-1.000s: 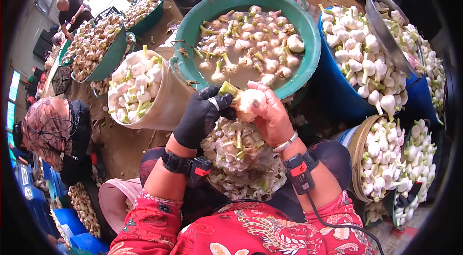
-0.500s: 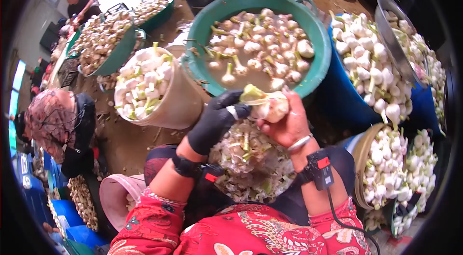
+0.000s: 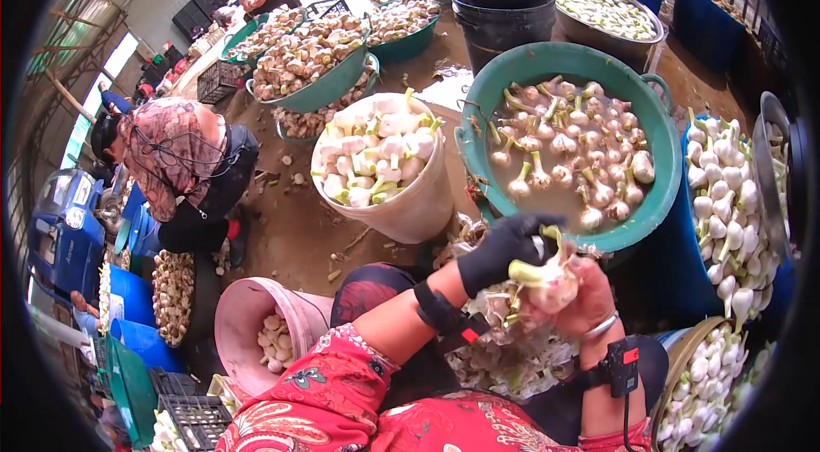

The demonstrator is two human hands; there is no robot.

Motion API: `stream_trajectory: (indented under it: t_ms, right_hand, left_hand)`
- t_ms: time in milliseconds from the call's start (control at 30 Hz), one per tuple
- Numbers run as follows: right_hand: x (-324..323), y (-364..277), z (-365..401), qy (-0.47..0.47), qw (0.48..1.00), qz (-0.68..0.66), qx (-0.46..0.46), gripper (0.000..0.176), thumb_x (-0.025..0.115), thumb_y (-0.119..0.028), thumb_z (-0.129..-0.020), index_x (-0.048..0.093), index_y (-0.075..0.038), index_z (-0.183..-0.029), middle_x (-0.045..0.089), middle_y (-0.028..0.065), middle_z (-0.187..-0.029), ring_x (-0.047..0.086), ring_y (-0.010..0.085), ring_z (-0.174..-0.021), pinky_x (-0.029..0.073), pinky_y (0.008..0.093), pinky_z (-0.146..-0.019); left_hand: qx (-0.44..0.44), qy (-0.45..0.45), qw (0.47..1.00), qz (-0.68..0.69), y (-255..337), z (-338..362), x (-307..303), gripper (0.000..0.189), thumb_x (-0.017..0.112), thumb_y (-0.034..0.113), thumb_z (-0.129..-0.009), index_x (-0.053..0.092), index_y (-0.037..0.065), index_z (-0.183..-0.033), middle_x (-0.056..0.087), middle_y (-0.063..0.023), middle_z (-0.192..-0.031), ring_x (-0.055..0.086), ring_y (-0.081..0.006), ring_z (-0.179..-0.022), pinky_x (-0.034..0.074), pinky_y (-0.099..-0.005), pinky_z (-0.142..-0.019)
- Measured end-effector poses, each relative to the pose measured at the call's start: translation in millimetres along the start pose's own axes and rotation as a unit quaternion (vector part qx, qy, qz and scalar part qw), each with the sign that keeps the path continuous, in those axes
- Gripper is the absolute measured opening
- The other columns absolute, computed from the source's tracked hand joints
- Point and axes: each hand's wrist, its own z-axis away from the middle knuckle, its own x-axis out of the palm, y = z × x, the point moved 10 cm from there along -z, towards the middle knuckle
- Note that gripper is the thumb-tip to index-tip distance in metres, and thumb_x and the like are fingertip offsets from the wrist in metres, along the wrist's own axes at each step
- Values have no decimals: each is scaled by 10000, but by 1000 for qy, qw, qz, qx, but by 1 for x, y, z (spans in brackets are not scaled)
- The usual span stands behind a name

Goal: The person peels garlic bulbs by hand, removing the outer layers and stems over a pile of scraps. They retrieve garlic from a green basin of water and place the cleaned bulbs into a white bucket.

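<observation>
A garlic bulb (image 3: 553, 291) with a pale green stem lies in my right hand (image 3: 589, 296), fingers wrapped round it. My left hand (image 3: 504, 251), in a black glove with a white band on a finger, is closed at the bulb's top on a strip of garlic skin (image 3: 557, 245); its fingertips are slightly blurred. Below both hands, a heap of papery garlic peelings (image 3: 512, 358) fills the space between my knees. Just beyond them stands a green tub (image 3: 478, 110) of murky water with unpeeled garlic bulbs (image 3: 564, 143) floating in it.
A white bucket (image 3: 410, 213) of clean garlic and a pink bucket (image 3: 235, 341) with some bulbs stand left. At right is a blue barrel (image 3: 690, 221) heaped with white garlic. A black bucket (image 3: 504, 16) stands behind the tub. A co-worker (image 3: 175, 161) bends over at far left.
The view has swung left, so the tub and buckets sit further right and lower. The bulb's stem now points left, and a strip of skin is drawn up from it by my left hand.
</observation>
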Motion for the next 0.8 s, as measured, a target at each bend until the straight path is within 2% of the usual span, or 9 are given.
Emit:
stream_trajectory:
  t_ms: [100,300,333,500,600,667,733,767,800]
  right_hand:
    - [7,-37,11,55,995,-49,-65,477,596,-326,-832,511,-31,-1197,604,168,-1083,618,333,-914,485,502,-874]
    - [-16,-33,-5,60,998,-8,-26,325,548,-303,-912,520,-98,-1163,631,111,-1045,634,295,-946,529,513,-803]
    - [-11,-40,-3,57,997,5,-42,305,533,-236,-932,520,-72,-1190,637,95,-1038,636,255,-940,533,437,-819]
    - [-20,-91,13,173,898,167,-367,234,544,-58,-929,579,4,-1153,637,47,-1011,609,118,-898,506,253,-820]
    - [2,-110,36,115,875,189,-430,229,516,-57,-943,564,15,-1155,636,76,-1061,625,166,-955,513,296,-857]
    - [10,-114,46,108,898,124,-408,269,480,-120,-963,518,-9,-1205,640,96,-1029,645,226,-913,538,385,-822]
    - [19,-128,62,68,901,127,-408,306,481,-149,-958,485,-14,-1232,637,111,-1012,645,243,-906,537,400,-814]
    - [39,-122,57,-48,915,208,-341,335,485,-120,-929,475,-11,-1246,635,126,-1004,644,256,-903,531,404,-814]
    - [18,-104,54,62,917,322,-229,411,516,-53,-851,473,-10,-1258,635,125,-1003,636,245,-926,513,381,-833]
  left_hand:
    - [-142,-22,938,315,-10,8,-7,508,572,96,-890,411,-9,-1360,606,-85,-1112,590,-130,-953,487,-259,-838]
    - [-175,-24,961,211,9,12,8,377,625,59,-819,576,-3,-1188,638,-55,-1018,593,-110,-859,491,-254,-767]
    - [-177,-10,967,183,12,13,6,347,621,63,-812,592,-6,-1151,640,-52,-972,589,-104,-833,484,-248,-767]
    - [-157,5,963,220,-1,9,-6,258,591,100,-841,616,-44,-1055,632,-63,-824,605,-133,-695,494,-261,-627]
    - [-28,41,996,80,1,-1,-43,239,531,129,-889,621,-34,-1039,590,-49,-770,595,-119,-668,487,-246,-595]
    - [32,24,999,-3,1,0,-62,215,540,97,-880,614,-15,-1048,578,-40,-788,593,-112,-672,491,-249,-594]
    - [20,125,990,-54,-5,6,-93,191,548,34,-854,600,-10,-1032,571,-46,-787,596,-127,-674,490,-255,-588]
    - [-44,147,985,83,-14,7,-95,185,566,-2,-817,591,-1,-1001,561,-48,-765,595,-143,-691,492,-285,-608]
    - [-43,146,985,78,-13,6,-91,185,566,-2,-817,591,-1,-1001,561,-48,-765,595,-143,-691,492,-285,-608]
